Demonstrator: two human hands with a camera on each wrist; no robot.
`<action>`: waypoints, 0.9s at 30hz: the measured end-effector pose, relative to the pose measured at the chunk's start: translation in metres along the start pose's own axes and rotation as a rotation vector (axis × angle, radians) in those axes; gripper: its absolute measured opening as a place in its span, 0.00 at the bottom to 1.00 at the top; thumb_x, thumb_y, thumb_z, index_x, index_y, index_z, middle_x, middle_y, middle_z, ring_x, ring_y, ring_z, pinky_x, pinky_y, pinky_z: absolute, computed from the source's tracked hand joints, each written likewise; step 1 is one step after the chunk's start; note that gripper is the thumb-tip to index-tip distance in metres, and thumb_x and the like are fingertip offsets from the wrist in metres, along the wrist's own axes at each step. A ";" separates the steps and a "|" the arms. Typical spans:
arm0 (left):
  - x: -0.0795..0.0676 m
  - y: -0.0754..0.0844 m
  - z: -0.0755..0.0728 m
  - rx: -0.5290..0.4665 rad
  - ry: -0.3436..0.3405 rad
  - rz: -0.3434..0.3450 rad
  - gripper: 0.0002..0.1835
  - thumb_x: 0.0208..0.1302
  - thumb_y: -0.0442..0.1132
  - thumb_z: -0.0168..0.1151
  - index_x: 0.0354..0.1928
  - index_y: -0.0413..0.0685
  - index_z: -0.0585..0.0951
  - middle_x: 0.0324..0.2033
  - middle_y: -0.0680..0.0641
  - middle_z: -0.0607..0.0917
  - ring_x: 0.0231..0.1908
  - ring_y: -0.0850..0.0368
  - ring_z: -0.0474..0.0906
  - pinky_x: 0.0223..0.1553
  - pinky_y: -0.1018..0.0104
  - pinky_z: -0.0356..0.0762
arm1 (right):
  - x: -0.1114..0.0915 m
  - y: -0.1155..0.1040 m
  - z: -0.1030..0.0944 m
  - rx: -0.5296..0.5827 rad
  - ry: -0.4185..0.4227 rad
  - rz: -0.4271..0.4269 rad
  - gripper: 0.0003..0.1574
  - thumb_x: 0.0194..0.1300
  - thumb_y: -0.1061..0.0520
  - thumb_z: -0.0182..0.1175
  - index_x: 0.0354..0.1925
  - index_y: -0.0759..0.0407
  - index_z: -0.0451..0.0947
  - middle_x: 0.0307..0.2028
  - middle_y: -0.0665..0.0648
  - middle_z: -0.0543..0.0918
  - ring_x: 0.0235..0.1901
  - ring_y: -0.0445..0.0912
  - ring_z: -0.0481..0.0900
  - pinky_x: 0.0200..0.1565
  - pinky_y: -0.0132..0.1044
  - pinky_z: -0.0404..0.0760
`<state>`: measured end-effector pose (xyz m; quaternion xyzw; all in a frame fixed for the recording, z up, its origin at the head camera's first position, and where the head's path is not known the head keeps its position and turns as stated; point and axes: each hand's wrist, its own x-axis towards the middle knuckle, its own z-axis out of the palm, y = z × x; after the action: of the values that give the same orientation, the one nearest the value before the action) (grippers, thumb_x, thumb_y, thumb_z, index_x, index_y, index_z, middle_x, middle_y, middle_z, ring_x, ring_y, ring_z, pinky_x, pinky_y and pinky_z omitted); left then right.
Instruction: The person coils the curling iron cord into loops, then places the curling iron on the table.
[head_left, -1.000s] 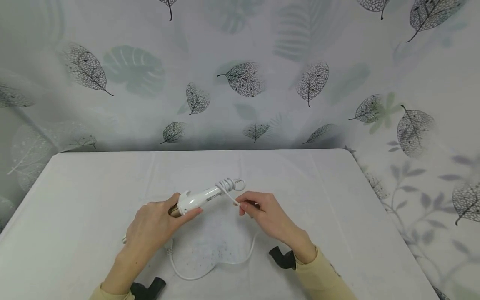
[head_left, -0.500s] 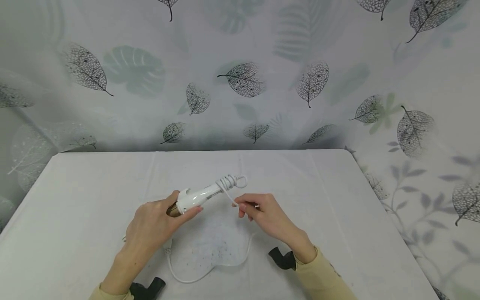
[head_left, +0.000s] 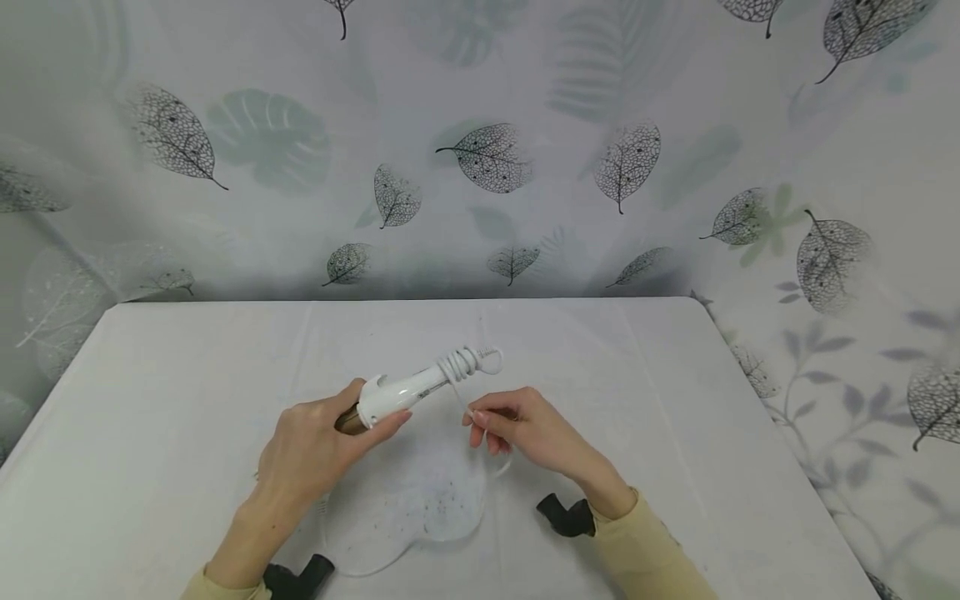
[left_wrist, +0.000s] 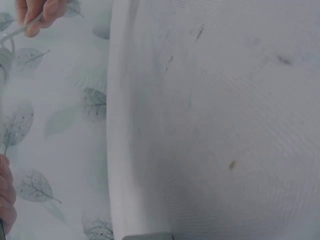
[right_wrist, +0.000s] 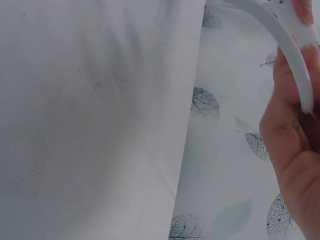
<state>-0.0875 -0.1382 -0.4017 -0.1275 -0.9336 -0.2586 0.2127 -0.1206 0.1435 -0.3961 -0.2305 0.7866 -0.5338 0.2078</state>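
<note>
A curling iron (head_left: 405, 393) with a glossy white handle is held above the table, tilted up to the right. My left hand (head_left: 311, 442) grips it around its brown metallic barrel, most of which the hand hides. White cord (head_left: 457, 364) is coiled several times around the handle's far end. My right hand (head_left: 528, 429) pinches the cord just below those coils; in the right wrist view the cord (right_wrist: 292, 50) runs into the curled fingers (right_wrist: 287, 130). The rest of the cord hangs in a loop beneath both hands. The left wrist view catches only fingertips (left_wrist: 6, 197) at its left edge.
A white-covered table (head_left: 187, 375) lies under the hands, with dark specks near its middle. Black angled pieces (head_left: 566, 517) sit by both wrists. Leaf-patterned cloth (head_left: 487, 83) rises behind the table and at its sides.
The curling iron has shifted slightly up and right. My right hand has drawn slightly left, its lower fingers spreading. The hanging cord loop has moved down and left, and the plug end is now mostly hidden.
</note>
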 end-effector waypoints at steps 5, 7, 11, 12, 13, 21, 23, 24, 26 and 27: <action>0.000 0.001 0.000 -0.020 0.013 0.044 0.26 0.46 0.58 0.79 0.41 0.49 0.86 0.13 0.62 0.57 0.15 0.71 0.52 0.15 0.76 0.47 | 0.002 0.003 0.000 -0.039 -0.045 -0.009 0.14 0.76 0.60 0.54 0.50 0.66 0.82 0.34 0.62 0.86 0.28 0.42 0.79 0.35 0.33 0.80; -0.001 0.002 0.000 -0.038 0.014 0.074 0.29 0.45 0.57 0.80 0.45 0.46 0.87 0.13 0.63 0.60 0.15 0.72 0.52 0.15 0.77 0.48 | 0.002 0.004 0.001 -0.071 -0.034 -0.025 0.13 0.75 0.61 0.54 0.49 0.67 0.82 0.33 0.62 0.85 0.28 0.42 0.80 0.35 0.34 0.81; -0.001 0.002 0.001 -0.082 0.003 0.135 0.30 0.46 0.57 0.79 0.47 0.44 0.87 0.13 0.62 0.68 0.16 0.74 0.53 0.16 0.80 0.49 | 0.003 0.007 0.004 -0.138 0.005 -0.060 0.12 0.75 0.63 0.53 0.46 0.69 0.81 0.30 0.59 0.84 0.28 0.41 0.80 0.34 0.34 0.82; -0.002 0.002 0.001 -0.093 0.000 0.147 0.29 0.48 0.58 0.79 0.47 0.45 0.87 0.14 0.63 0.69 0.16 0.75 0.53 0.16 0.80 0.49 | 0.003 0.008 0.005 -0.151 0.016 -0.068 0.12 0.75 0.63 0.53 0.45 0.69 0.81 0.30 0.58 0.83 0.28 0.40 0.79 0.34 0.34 0.82; -0.002 0.002 0.001 -0.101 -0.005 0.160 0.28 0.49 0.59 0.77 0.46 0.46 0.87 0.14 0.63 0.69 0.16 0.75 0.53 0.16 0.81 0.49 | 0.003 0.009 0.006 -0.163 0.026 -0.073 0.11 0.76 0.63 0.52 0.44 0.69 0.80 0.29 0.57 0.83 0.27 0.40 0.79 0.34 0.34 0.82; -0.001 0.000 0.003 -0.159 -0.017 0.226 0.23 0.52 0.60 0.75 0.39 0.51 0.85 0.15 0.65 0.66 0.18 0.77 0.53 0.18 0.83 0.46 | 0.002 0.009 0.008 -0.177 0.100 -0.056 0.10 0.76 0.63 0.52 0.37 0.67 0.75 0.25 0.53 0.76 0.25 0.39 0.74 0.31 0.32 0.77; -0.001 0.000 0.004 -0.186 -0.040 0.234 0.22 0.51 0.58 0.76 0.39 0.52 0.84 0.17 0.65 0.69 0.18 0.77 0.55 0.19 0.83 0.47 | 0.002 0.007 0.009 -0.184 0.109 -0.038 0.11 0.76 0.64 0.51 0.33 0.65 0.74 0.24 0.53 0.75 0.25 0.38 0.72 0.31 0.31 0.74; -0.001 0.001 0.004 -0.196 -0.053 0.236 0.21 0.52 0.59 0.76 0.39 0.53 0.84 0.17 0.65 0.71 0.18 0.77 0.56 0.19 0.84 0.46 | 0.001 0.007 0.008 -0.193 0.117 -0.031 0.12 0.76 0.64 0.50 0.32 0.64 0.74 0.23 0.52 0.75 0.25 0.38 0.71 0.32 0.31 0.74; -0.001 0.002 0.004 -0.210 -0.071 0.240 0.20 0.52 0.59 0.76 0.39 0.55 0.83 0.18 0.65 0.72 0.19 0.77 0.58 0.19 0.84 0.46 | 0.001 0.006 0.008 -0.208 0.133 -0.026 0.14 0.76 0.65 0.50 0.30 0.62 0.72 0.22 0.51 0.74 0.25 0.38 0.70 0.33 0.32 0.72; -0.001 0.002 0.003 -0.216 -0.077 0.240 0.19 0.52 0.58 0.76 0.39 0.56 0.83 0.19 0.65 0.73 0.19 0.77 0.58 0.19 0.84 0.46 | 0.000 0.006 0.007 -0.227 0.145 -0.025 0.14 0.75 0.65 0.50 0.29 0.60 0.72 0.22 0.51 0.75 0.25 0.37 0.70 0.34 0.32 0.72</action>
<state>-0.0866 -0.1346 -0.4040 -0.2698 -0.8859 -0.3252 0.1913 -0.1174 0.1399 -0.4044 -0.2229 0.8520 -0.4592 0.1163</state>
